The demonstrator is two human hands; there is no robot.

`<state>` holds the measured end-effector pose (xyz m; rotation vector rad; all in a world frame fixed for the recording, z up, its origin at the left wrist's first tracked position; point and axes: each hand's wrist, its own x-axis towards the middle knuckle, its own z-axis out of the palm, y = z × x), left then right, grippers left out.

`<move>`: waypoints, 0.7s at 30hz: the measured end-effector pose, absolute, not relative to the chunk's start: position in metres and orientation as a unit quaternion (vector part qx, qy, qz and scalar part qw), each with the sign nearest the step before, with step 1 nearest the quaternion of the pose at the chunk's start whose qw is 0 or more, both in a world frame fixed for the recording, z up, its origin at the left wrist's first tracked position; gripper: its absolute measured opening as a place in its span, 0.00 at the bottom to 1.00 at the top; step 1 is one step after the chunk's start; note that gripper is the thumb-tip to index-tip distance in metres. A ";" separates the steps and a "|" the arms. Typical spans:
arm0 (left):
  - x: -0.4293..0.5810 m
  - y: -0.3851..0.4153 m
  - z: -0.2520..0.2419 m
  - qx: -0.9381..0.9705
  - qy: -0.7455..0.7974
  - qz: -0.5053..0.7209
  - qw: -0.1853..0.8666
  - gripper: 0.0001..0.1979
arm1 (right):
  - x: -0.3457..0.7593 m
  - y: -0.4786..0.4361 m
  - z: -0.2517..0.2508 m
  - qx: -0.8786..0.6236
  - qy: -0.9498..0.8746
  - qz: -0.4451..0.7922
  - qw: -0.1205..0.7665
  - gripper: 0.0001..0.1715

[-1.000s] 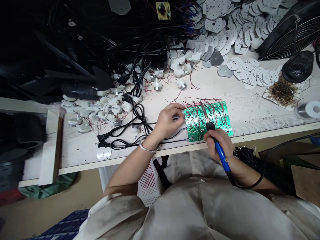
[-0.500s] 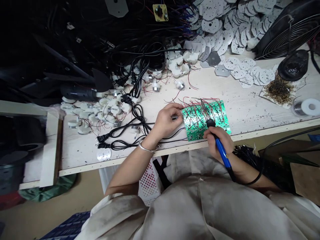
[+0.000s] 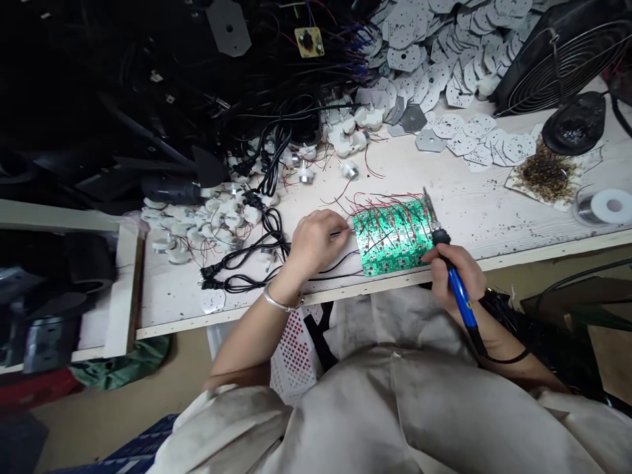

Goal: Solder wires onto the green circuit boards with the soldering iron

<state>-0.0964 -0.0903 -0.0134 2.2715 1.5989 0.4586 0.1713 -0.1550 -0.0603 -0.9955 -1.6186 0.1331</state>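
Note:
A green circuit board (image 3: pixel 372 264) lies flat near the front edge of the bench, with many thin red and black wires (image 3: pixel 390 204) across it and past its far edge. My right hand (image 3: pixel 457 273) grips the blue-handled soldering iron (image 3: pixel 461 299), whose metal tip points up and away beside the board's right edge. Left of the board, my left hand (image 3: pixel 316 242) is closed around a slim metal tool (image 3: pixel 340 232). Most of that tool is hidden by the fingers, and its end reaches close to the board's left edge.
Black power cords (image 3: pixel 247 263) and white motor-like parts (image 3: pixel 232 217) lie left. Grey-white plates (image 3: pixel 464 141) are piled at the back right. Farther right are a black fan (image 3: pixel 563 66), a black dish (image 3: pixel 575 125), a dark-stained pad (image 3: pixel 550 178) and a solder spool (image 3: pixel 609 207).
My right hand has carried the soldering iron rightward, from over the board's middle to its right edge. My left hand has drawn back left from the board's corner. The view has shifted slightly.

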 end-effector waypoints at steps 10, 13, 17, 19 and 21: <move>-0.095 -0.087 -0.023 0.750 0.537 0.263 0.284 0.06 | 0.132 -0.143 -0.050 -0.378 -0.792 0.073 0.474 0.15; -0.096 -0.086 -0.026 0.758 0.520 0.261 0.294 0.05 | 0.134 -0.144 -0.049 -0.379 -0.797 0.083 0.463 0.16; -0.095 -0.087 -0.028 0.760 0.521 0.250 0.298 0.06 | 0.135 -0.147 -0.041 -0.352 -0.800 0.101 0.475 0.16; -0.094 -0.090 -0.029 0.768 0.523 0.246 0.277 0.06 | 0.133 -0.149 -0.038 -0.347 -0.795 0.117 0.484 0.16; -0.092 -0.093 -0.030 0.779 0.522 0.248 0.243 0.06 | 0.129 -0.151 -0.038 -0.355 -0.781 0.133 0.497 0.15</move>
